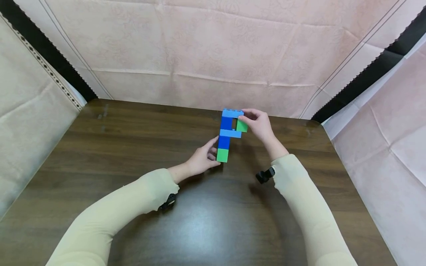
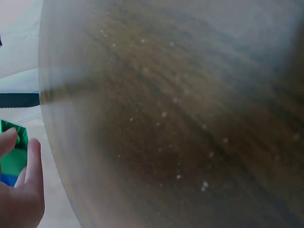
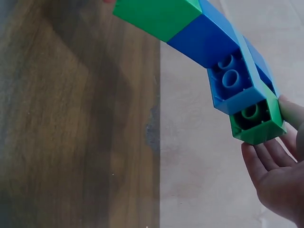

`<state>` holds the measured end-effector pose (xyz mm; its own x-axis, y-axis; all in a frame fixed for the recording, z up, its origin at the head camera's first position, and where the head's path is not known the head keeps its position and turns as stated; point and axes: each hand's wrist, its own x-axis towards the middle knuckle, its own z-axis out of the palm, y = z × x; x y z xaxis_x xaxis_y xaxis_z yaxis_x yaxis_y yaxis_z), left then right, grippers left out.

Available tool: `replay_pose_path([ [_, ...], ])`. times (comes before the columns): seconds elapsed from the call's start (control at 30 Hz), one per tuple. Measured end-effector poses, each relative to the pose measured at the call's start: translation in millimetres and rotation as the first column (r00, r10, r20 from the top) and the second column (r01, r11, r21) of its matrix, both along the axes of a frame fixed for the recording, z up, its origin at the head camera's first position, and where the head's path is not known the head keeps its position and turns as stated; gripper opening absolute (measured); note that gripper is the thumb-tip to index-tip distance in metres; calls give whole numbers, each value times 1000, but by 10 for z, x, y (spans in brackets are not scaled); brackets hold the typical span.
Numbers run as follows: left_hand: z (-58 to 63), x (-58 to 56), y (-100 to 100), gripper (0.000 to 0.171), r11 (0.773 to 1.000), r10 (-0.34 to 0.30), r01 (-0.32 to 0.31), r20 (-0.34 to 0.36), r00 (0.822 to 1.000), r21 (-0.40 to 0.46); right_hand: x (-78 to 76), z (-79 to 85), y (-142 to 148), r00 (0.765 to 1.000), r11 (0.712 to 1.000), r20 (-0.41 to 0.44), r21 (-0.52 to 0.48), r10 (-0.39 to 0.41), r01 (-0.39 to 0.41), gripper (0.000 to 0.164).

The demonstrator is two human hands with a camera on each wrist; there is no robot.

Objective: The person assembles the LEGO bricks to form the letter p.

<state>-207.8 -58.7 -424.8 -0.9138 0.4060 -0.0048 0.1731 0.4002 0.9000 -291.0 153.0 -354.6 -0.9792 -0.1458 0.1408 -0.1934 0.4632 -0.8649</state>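
Note:
A stack of toy building bricks (image 1: 225, 142) stands out above the table in the head view. Its lowest brick is a green brick (image 1: 222, 155), followed by alternating dark blue bricks and longer light blue bricks. Around the stack's lower end, my left hand (image 1: 199, 159) holds the bricks between thumb and fingers. My right hand (image 1: 260, 125) pinches a second green brick (image 1: 242, 125) beneath the right end of the top light blue brick (image 1: 232, 113). The right wrist view shows this green brick's hollow underside (image 3: 251, 114); whether it is joined on, I cannot tell.
The brown wooden table (image 1: 149, 133) runs back to a pale cloth wall (image 1: 213, 48). Cloth panels rise on both sides, with dark strips (image 1: 359, 81) at the corners. Dark wrist cameras (image 1: 265, 175) hang below both sleeves.

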Motion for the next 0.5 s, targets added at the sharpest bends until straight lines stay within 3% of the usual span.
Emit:
replay_pose_path([
  [0.27, -48, 5, 23, 77, 994, 100, -102, -69, 993, -32, -152, -118, -98, 999, 999, 27, -21, -33, 34, 37],
  [0.5, -90, -6, 59, 75, 988, 146, -149, -58, 988, -42, -226, -281, -111, 993, 999, 111, -28, -37, 40, 38],
])
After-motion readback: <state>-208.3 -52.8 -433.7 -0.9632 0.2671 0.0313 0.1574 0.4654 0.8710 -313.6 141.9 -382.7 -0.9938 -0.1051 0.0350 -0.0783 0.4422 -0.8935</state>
